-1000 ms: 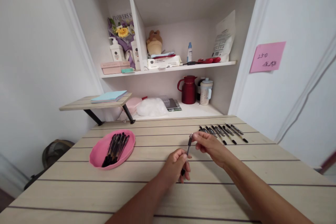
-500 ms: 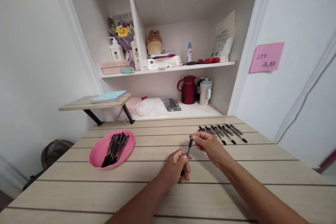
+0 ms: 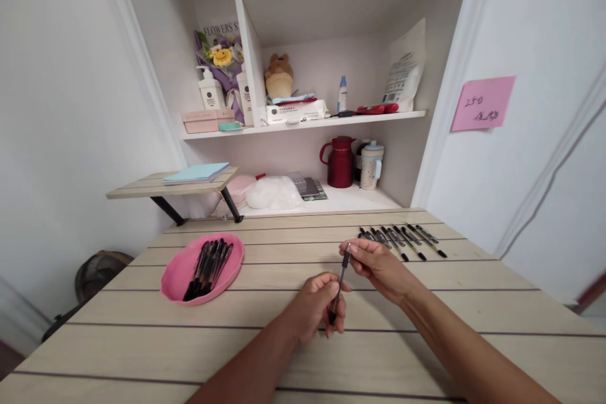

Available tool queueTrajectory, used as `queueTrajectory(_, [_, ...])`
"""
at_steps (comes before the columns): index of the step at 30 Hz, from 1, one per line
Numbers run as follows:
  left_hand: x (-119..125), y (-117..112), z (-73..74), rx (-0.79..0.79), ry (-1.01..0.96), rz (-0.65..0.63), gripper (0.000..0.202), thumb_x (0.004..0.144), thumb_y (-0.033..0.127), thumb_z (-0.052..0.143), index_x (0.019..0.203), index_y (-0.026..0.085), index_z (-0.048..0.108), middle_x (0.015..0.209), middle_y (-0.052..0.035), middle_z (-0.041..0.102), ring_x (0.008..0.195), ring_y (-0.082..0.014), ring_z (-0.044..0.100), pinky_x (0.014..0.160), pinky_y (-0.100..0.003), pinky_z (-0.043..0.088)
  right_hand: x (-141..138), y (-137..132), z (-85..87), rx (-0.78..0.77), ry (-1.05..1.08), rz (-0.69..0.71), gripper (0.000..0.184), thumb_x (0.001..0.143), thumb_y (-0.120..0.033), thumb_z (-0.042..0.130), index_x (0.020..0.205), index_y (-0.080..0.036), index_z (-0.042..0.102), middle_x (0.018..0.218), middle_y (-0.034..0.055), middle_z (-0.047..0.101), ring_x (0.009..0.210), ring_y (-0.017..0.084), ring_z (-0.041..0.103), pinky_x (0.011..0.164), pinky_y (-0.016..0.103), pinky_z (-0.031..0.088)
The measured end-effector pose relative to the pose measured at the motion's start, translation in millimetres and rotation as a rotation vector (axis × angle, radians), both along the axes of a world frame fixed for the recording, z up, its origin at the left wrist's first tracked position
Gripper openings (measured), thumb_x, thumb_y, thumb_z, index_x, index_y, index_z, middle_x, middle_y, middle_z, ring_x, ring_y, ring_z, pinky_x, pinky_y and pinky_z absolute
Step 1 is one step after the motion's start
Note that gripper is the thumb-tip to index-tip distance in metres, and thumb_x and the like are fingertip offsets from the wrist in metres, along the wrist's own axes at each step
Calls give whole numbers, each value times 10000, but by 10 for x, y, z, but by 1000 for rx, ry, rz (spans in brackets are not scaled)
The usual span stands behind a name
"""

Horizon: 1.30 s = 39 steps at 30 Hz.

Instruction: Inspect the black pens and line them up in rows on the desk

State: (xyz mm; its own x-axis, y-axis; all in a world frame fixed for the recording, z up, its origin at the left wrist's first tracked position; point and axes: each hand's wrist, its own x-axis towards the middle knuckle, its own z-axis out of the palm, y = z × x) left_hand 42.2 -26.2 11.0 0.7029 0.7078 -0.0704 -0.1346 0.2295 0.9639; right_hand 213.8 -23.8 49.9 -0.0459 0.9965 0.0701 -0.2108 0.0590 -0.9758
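Left hand (image 3: 322,303): fingers curled round the lower barrel of a pen (image 3: 341,276), thumb pressed along it. Right hand (image 3: 379,265): thumb and fingertips pinched at the pen's upper end, about the metal tip. Both my hands are therefore on the one pen, right fingers higher and farther from me than the left.

Pen: slanted, metal tip up, dark grip just below my right fingertips, clear barrel running down into my left fingers, black end showing beside the lower left fingertips. It is held over the wooden table (image 3: 142,347); the gap beneath I cannot judge.

Just beyond my right fingers, to their right: a row of pens (image 3: 407,241), laid side by side and slanting, the nearer ends mostly black. My right hand hides part of the row's near left side; exact count uncertain.

Well to the left of my left fingers: a pink tray (image 3: 177,268) with a scalloped rim, a bundle of dark pens (image 3: 208,268) lying in it.

Farther out, past the tray: a raised stand (image 3: 142,186) on black legs, blue paper (image 3: 199,173) on top. Straight ahead of my fingers, beyond the table edge: a plastic bag (image 3: 273,192), a red jug (image 3: 341,163), a speckled cup (image 3: 371,167) beside it.
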Motion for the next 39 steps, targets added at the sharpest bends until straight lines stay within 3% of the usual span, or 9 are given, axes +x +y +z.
queueTrajectory(5, [26,-10,-6,29,0,79,383,764,483,508,947,146,500,559,32,537,390,-80,529,309,-135,308,-46,6,-8,48,-35,-81,372,621,-463,678,819,-149,653,507,-44,430,462,61,303,444,220,198])
queueTrajectory(13, [-9,15,3,9,-10,39,371,774,481,491,946,152,493,570,39,524,385,-69,511,302,-130,291,-37,-43,53,42,-36,-37,373,649,-460,654,874,-163,635,528,-45,451,453,57,288,442,224,163])
queueTrajectory(19, [25,23,6,83,67,129,354,750,458,525,926,150,514,577,38,525,390,-70,511,303,-133,292,-21,4,12,70,-70,-172,296,577,-417,717,651,-163,584,471,-63,408,421,49,271,419,228,168])
queueTrajectory(28, [16,2,13,64,10,92,375,770,481,494,935,145,510,567,36,524,393,-70,512,304,-134,309,-55,-34,43,72,-48,-142,327,606,-425,698,771,-153,627,491,-53,426,445,59,305,440,229,207])
queueTrajectory(35, [-16,12,32,35,-11,43,366,788,476,479,945,146,508,571,38,522,392,-63,512,309,-130,299,-6,-59,96,41,-61,-53,404,655,-458,649,907,-142,650,477,-45,414,457,70,293,451,238,164])
queueTrajectory(39, [14,13,10,62,33,66,361,773,465,499,935,143,515,577,33,534,394,-73,526,294,-130,304,-31,-57,98,79,-65,-100,347,622,-450,672,778,-141,642,471,-57,386,452,61,276,444,233,175])
